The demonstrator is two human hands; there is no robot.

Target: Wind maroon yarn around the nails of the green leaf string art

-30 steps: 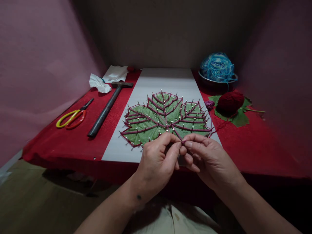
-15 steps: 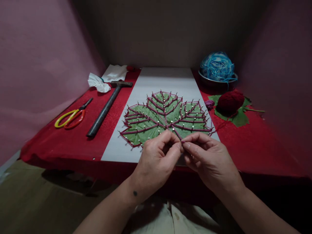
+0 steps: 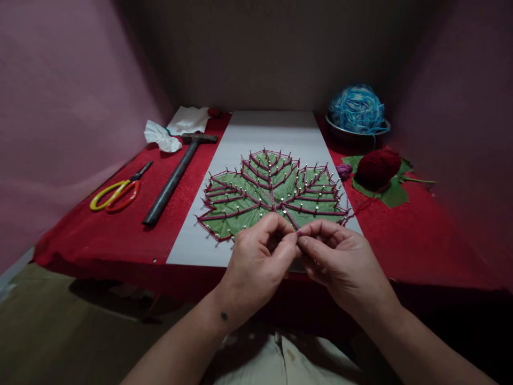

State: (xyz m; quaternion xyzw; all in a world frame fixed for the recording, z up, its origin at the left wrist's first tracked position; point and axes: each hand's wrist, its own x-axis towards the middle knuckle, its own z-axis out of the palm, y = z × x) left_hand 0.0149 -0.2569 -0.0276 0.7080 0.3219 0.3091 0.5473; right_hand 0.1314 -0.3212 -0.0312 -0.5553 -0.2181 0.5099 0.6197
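A green leaf (image 3: 285, 188) lies on a white board (image 3: 272, 125), ringed and crossed by nails with purple-red yarn (image 3: 262, 205) strung along its edges and veins. Over the leaf's lower edge, my left hand (image 3: 262, 262) pinches the yarn between thumb and forefinger. My right hand (image 3: 344, 262) meets it fingertip to fingertip, pinching the same yarn where a small purple bit shows. The two hands hide the leaf's lower part and the nails there.
Left on the red cloth (image 3: 168, 248) lie a hammer (image 3: 172, 182), scissors (image 3: 120, 191) and crumpled tissue (image 3: 162, 137). To the right are a dark red yarn ball (image 3: 379, 168) on a loose leaf (image 3: 395, 195), a small purple yarn ball (image 3: 343, 171) and blue yarn (image 3: 356, 109) in a metal bowl (image 3: 355, 133).
Both hands stay at the same spot, with only slight shifts of the fingers. The right hand has moved a touch to the left. Everything else lies as before.
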